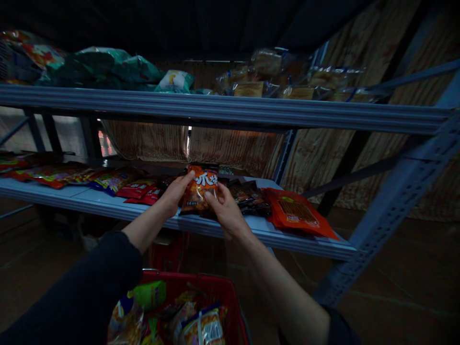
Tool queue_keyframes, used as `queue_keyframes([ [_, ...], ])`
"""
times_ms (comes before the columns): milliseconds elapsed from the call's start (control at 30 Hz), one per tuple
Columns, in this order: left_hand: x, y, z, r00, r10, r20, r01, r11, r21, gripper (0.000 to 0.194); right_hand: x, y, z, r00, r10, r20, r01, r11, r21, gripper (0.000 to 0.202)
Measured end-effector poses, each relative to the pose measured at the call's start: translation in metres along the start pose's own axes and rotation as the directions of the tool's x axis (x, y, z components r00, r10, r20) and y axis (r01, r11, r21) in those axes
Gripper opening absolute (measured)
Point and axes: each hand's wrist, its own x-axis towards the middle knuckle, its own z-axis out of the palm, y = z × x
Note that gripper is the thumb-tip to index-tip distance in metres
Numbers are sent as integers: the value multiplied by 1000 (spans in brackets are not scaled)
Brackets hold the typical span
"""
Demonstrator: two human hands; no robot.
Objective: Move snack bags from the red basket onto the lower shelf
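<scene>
— Dim storeroom, grey metal shelf (108, 203) in front, corrugated board behind it. What's w/ the hands?

— Both up at the middle shelf's front edge. Left hand (175, 193) pinches the top-left corner of an orange snack packet (200, 189), thumb on the front. Right hand (226, 211) grips the packet's right side, fingers curled behind, thumb across the front. So both closed on the same packet.

— Packet's where exactly?

— Upright between the two hands, bottom edge at or just above the shelf lip; can't tell if it's touching. White characters on the upper part.

— What's round it?

— Just beyond the right hand: dark packets (249, 196), then a flat red-orange pouch (296, 213) lying further right of that hand, near the shelf end. Left of the left hand: small red packets (142, 190) close by, then a row of colourful flat packs (61, 175) running further left.

— Above?

— Upper shelf (230, 110) over both hands, w/ green bags (104, 67) up-left and clear-wrapped packs (283, 76) up-right.

— Below?

— Red basket (215, 287) under the forearms, already holding several snack bags (201, 326). Dark sleeve (82, 292) on the left arm; right forearm mostly bare.
</scene>
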Motion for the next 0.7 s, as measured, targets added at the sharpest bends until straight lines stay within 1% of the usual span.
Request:
queue_keyframes([
  [33, 5, 4, 1, 1000, 13, 13, -14, 999, 38, 45, 14, -1, -1, 998, -51, -36, 45, 986, -161, 66],
  [67, 9, 8, 3, 999, 35, 11, -36, 996, 80, 47, 27, -2, -2, 994, -104, -37, 85, 936, -343, 62],
  [100, 14, 11, 4, 998, 62, 1, -62, 989, 132, 48, 39, -5, -3, 989, -148, -13, 121, 852, -510, 56],
  [133, 19, 13, 4, 996, 88, -2, -86, 978, 189, 48, 48, -8, -5, 984, -175, 21, 149, 761, -631, 51],
  [167, 25, 14, 4, 994, 107, 0, -104, 963, 247, 46, 55, -12, -7, 981, -188, 52, 168, 682, -712, 47],
  [200, 32, 14, 4, 993, 115, 9, -112, 947, 302, 43, 60, -16, -9, 978, -194, 71, 179, 624, -760, 45],
  [267, 47, 11, 0, 993, 118, 14, -113, 909, 400, 36, 67, -22, -15, 976, -204, 72, 177, 560, -809, 42],
  [333, 61, 5, -4, 990, 138, -13, -115, 869, 482, 32, 71, -23, -22, 972, -214, 96, 191, 479, -857, 38],
  [367, 66, 1, -6, 988, 155, -24, -119, 841, 527, 31, 74, -21, -26, 968, -213, 129, 213, 438, -873, 36],
  [433, 73, -4, -8, 980, 196, -36, -131, 769, 626, 32, 78, -14, -33, 953, -193, 232, 290, 368, -884, 33],
  [500, 75, -6, -8, 969, 244, -30, -147, 674, 724, 35, 83, -5, -39, 930, -160, 331, 366, 320, -874, 33],
  [567, 73, -4, -8, 957, 290, -12, -160, 562, 812, 43, 86, 4, -43, 913, -136, 385, 409, 291, -865, 35],
  [633, 70, -2, -7, 947, 321, 9, -160, 448, 880, 48, 87, 11, -47, 912, -127, 390, 410, 276, -869, 37],
  [700, 67, 0, -6, 941, 337, 29, -152, 345, 926, 46, 87, 13, -49, 926, -129, 355, 377, 265, -887, 38],
])
